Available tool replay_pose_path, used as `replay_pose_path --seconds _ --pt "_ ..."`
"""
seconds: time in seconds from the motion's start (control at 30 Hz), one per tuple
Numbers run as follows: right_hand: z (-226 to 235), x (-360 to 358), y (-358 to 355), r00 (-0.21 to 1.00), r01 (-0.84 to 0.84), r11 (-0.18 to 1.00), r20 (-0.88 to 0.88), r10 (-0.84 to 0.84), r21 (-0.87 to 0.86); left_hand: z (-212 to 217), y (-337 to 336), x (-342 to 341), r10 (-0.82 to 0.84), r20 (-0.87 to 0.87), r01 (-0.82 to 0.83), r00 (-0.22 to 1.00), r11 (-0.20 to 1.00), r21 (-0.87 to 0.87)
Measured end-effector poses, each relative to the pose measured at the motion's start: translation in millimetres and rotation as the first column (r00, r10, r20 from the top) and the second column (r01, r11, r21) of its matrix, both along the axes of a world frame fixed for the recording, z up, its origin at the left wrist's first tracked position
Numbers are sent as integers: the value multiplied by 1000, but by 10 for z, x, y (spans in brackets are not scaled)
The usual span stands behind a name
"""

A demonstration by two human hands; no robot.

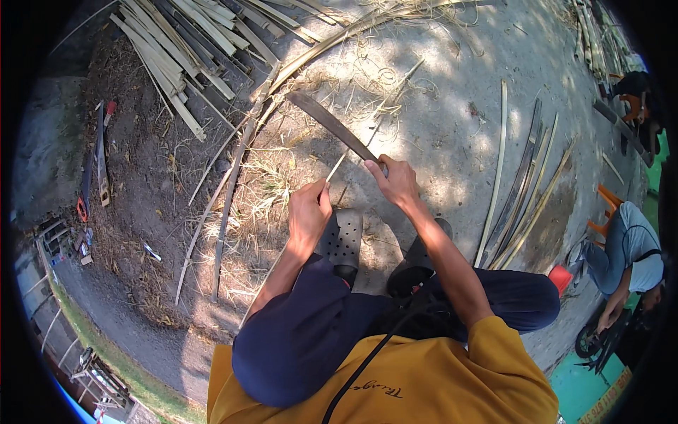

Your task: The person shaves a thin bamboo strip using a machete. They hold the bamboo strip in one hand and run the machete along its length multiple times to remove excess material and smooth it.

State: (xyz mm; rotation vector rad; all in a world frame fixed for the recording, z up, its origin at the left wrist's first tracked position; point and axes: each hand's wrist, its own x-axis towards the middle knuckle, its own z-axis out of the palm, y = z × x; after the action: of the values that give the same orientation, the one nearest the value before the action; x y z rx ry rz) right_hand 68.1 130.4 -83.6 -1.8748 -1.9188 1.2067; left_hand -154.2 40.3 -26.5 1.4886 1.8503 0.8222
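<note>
The left hand [308, 218] pinches a thin, pale, bamboo-like strip [337, 166] above the grey ground [452, 120]; the right hand [397, 181] grips a long, dark, flat-bladed knife [328, 124] — blade crossing the strip. Black cursive lettering [378, 387] marks the mustard-yellow fabric shirt [452, 381].

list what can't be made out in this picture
Head view:
Long blade: grip end largely hidden by the right hand
Thin strip: section hidden by the left hand
Strip pile: some far ends cut off by the top edge
Small blue-and-white item at left: too small to identify
</note>
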Motion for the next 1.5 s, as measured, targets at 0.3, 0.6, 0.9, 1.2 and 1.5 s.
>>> replay_pose_path --seconds 0.3,0.6,0.9,1.2,1.5 --pt "-18 148 323 989 134 985 43 -140 107 332 19 -58 -33 -77 26 997 995 -96" --pt "-131 380 594 981 175 965 43 -187 197 415 -15 -112 -34 -101 26 994 997 -77" --pt "-104 390 443 998 54 993 24 -56 101 296 -83 -47 -60 -298 59 953 998 -12" --pt "-46 258 194 1000 4 999 -8 -3 52 197 -99 -126 -88 -355 82 931 996 -34" --pt "72 226 289 998 42 999 38 -42 17 210 -110 -141 -32 -365 51 930 998 42"
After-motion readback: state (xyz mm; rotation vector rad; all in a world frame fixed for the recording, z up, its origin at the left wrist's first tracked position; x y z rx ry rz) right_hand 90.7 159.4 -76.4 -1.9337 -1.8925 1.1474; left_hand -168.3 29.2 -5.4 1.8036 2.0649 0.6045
